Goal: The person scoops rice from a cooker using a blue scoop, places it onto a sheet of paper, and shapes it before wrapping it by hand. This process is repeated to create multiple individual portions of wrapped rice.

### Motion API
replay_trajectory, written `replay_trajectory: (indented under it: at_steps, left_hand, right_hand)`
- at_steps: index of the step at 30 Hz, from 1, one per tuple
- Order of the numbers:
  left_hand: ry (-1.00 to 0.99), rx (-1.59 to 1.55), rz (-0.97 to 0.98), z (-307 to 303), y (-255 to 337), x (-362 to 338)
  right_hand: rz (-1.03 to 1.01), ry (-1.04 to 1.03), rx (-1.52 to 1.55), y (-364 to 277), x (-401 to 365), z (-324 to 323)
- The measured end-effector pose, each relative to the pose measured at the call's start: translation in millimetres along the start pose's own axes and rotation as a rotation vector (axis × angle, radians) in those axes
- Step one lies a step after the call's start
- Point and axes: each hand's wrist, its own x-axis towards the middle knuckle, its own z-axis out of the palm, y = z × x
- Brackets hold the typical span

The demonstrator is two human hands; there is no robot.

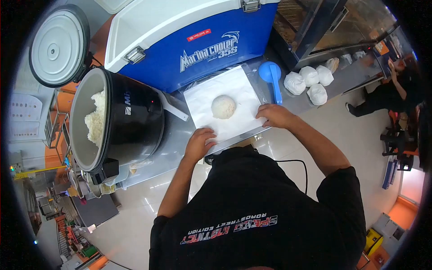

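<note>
A white sheet of paper point(202, 110) lies on the counter, with a rounded mound of cooked rice point(223, 107) on its middle. My left hand point(198, 145) is at the paper's near left corner, fingers curled around the edge. At the near right edge, my right hand point(275, 116) pinches the paper between thumb and fingers. Just beyond my right hand rests a blue scoop point(270, 72), its handle pointing toward me. Several white wrapped bundles point(309, 77) sit together to its right.
A large black rice cooker point(137, 117) with rice inside stands open at the left, its lid point(58, 47) raised. Behind the paper is a blue cooler point(202, 49) with a white lid. Another person point(387, 92) is at the far right.
</note>
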Motion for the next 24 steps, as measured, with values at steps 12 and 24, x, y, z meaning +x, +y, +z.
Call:
replay_trajectory:
  at_steps: [12,24]
  left_hand:
    - [0.018,-0.008,-0.015,5,-3,0]
    - [0.170,0.006,-0.011,-11,51,37]
  right_hand:
    - [-0.086,0.026,-0.157,-2,-3,1]
    - [0.088,0.431,0.282,-23,13,-29]
